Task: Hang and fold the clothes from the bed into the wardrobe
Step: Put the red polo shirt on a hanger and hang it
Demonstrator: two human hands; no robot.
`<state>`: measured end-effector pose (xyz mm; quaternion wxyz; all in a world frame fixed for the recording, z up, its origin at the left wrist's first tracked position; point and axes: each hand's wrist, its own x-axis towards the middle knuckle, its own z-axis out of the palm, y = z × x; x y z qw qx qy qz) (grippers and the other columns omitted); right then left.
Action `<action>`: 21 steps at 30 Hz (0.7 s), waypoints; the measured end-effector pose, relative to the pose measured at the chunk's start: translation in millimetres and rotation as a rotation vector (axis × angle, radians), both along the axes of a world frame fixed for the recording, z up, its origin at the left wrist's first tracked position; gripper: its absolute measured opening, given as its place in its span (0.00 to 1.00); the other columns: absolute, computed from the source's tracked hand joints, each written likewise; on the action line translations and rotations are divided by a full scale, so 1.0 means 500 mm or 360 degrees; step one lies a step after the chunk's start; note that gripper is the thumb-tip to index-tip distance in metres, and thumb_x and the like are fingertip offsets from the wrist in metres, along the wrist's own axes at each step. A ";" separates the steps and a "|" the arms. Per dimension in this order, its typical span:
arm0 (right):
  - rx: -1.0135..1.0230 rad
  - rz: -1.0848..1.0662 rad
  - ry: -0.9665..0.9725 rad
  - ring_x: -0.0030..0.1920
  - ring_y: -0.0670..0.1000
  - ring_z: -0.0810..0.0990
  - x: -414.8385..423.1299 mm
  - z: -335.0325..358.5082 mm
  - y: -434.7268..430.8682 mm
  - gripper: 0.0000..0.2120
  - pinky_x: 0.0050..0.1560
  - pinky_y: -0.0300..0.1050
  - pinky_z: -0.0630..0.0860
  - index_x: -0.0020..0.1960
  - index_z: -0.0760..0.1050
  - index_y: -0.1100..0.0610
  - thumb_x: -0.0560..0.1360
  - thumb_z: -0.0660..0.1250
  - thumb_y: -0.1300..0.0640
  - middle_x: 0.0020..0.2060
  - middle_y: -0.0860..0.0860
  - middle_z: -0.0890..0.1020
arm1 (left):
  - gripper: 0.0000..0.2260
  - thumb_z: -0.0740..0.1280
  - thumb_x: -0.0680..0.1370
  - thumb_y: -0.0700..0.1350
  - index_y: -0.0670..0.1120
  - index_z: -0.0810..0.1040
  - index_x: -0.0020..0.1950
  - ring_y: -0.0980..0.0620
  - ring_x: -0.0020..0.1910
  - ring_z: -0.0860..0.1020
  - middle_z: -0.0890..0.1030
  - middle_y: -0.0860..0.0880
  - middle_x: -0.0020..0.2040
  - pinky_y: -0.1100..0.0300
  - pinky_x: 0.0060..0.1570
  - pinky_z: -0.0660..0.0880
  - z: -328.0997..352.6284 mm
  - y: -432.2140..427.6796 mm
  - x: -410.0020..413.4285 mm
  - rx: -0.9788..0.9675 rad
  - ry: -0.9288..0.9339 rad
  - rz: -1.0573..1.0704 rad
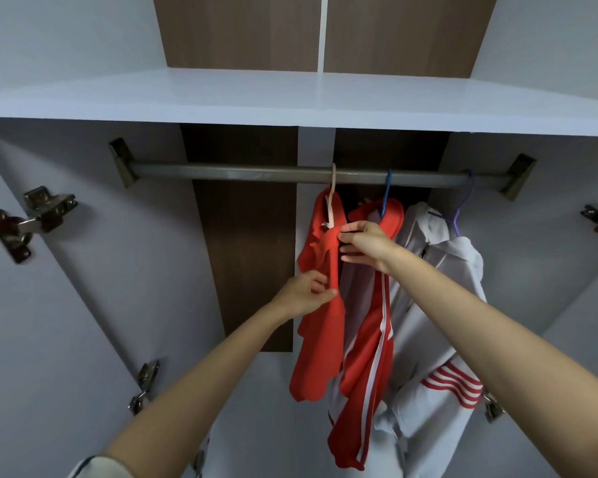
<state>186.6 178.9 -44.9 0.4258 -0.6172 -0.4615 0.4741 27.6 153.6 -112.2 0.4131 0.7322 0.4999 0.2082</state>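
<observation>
A plain red shirt (316, 343) hangs from a pale pink hanger (332, 198) on the wardrobe rail (242, 172). My right hand (365, 244) pinches the shirt's collar near the hanger's neck. Lower down, my left hand (306, 293) pinches the shirt's front edge. To the right hangs a red jacket with white stripes (368, 357) on a blue hanger (386, 194). Further right is a white jacket with red sleeve stripes (439, 291) on a purple hanger (463, 208).
A white shelf (290, 94) runs above the rail. Open wardrobe doors with metal hinges (32, 219) stand on both sides. The rail's left half carries nothing. The bed is out of view.
</observation>
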 end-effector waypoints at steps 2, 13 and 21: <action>0.0096 -0.0037 -0.0124 0.44 0.48 0.77 0.009 0.009 -0.026 0.11 0.44 0.43 0.79 0.60 0.72 0.59 0.79 0.63 0.63 0.46 0.52 0.77 | 0.15 0.65 0.79 0.49 0.47 0.73 0.65 0.53 0.57 0.77 0.79 0.50 0.58 0.62 0.57 0.72 0.008 -0.006 -0.014 0.0070 0.0010 0.0031; 0.0361 -0.0227 -0.0419 0.38 0.49 0.76 0.005 0.012 -0.321 0.10 0.42 0.42 0.76 0.58 0.75 0.62 0.79 0.60 0.65 0.42 0.54 0.77 | 0.12 0.60 0.80 0.47 0.48 0.75 0.63 0.54 0.51 0.78 0.80 0.53 0.51 0.60 0.53 0.75 0.073 -0.164 -0.068 0.0443 -0.0045 -0.0022; 0.0147 -0.0553 -0.0626 0.45 0.52 0.79 -0.007 -0.104 -0.686 0.05 0.52 0.47 0.76 0.52 0.76 0.54 0.78 0.63 0.61 0.46 0.53 0.81 | 0.12 0.61 0.79 0.43 0.46 0.76 0.62 0.49 0.48 0.80 0.82 0.49 0.50 0.60 0.50 0.73 -0.001 -0.421 -0.040 0.0378 0.0045 -0.0430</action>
